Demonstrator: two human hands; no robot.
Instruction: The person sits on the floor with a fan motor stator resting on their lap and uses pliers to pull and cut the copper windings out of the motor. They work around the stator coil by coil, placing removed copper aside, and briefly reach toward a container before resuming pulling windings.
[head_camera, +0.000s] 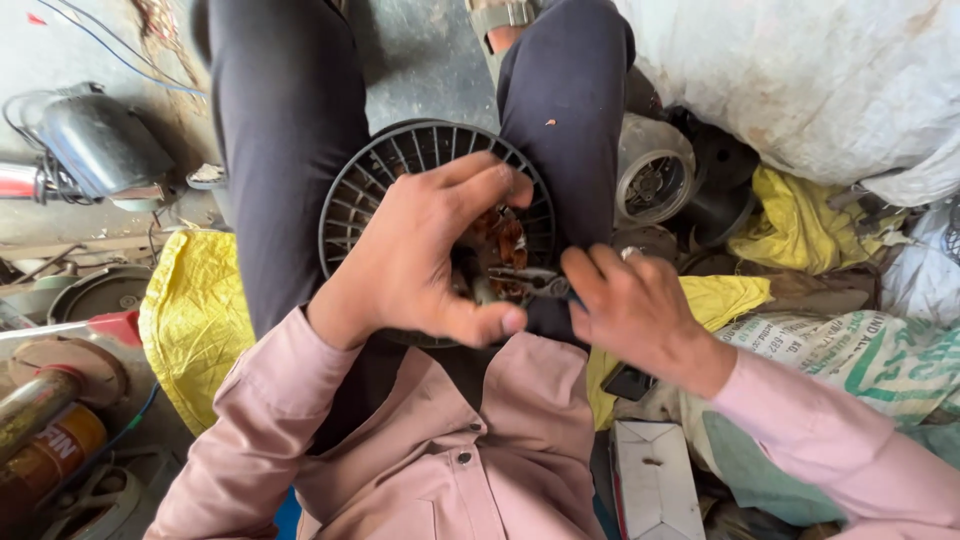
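Left hand (425, 260) fingers spread wide, gripped black fan motor (400, 165) rim. Right hand (630, 305) fingers closed on pliers (530, 285) at copper windings (500, 240). Motor judged heavy, rigid; windings fragile; hold rim.

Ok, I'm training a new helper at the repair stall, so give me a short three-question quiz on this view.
1. True or false: the left hand lies over the black slatted fan housing.
2. What does the right hand hold at the copper windings? A pliers, B hammer, C paintbrush.
3. What colour is the cloth lying to the person's left?

Key
1. True; its fingers curl over the housing's middle.
2. A; metal jaws that look like pliers reach from the right hand into the motor.
3. Yellow.
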